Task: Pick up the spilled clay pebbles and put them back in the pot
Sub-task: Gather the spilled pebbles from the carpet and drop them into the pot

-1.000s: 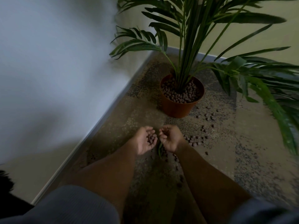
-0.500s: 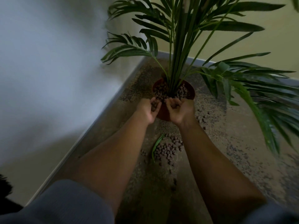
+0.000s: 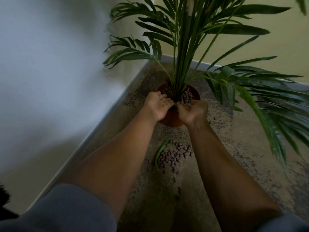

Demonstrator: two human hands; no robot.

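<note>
A terracotta pot [image 3: 172, 120] with a palm plant stands on the floor near the wall corner, with brown clay pebbles [image 3: 187, 97] filling its top. Both of my hands are over the pot's near rim, fingertips touching. My left hand [image 3: 157, 106] is tilted palm-up toward the stems, fingers spread, and the palm looks bare. My right hand [image 3: 192, 111] is cupped, its fingers curled around a few pebbles. A pile of spilled pebbles [image 3: 172, 156] lies on the floor between my forearms, nearer to me than the pot.
A fallen green leaf [image 3: 160, 152] lies beside the spilled pile. Scattered single pebbles [image 3: 211, 120] dot the speckled floor right of the pot. Long fronds [image 3: 267, 101] hang low on the right. A grey baseboard [image 3: 100, 128] and white wall run along the left.
Both hands moved forward from just before the pot to over its rim. The left hand has opened and its pebbles are gone from the palm.
</note>
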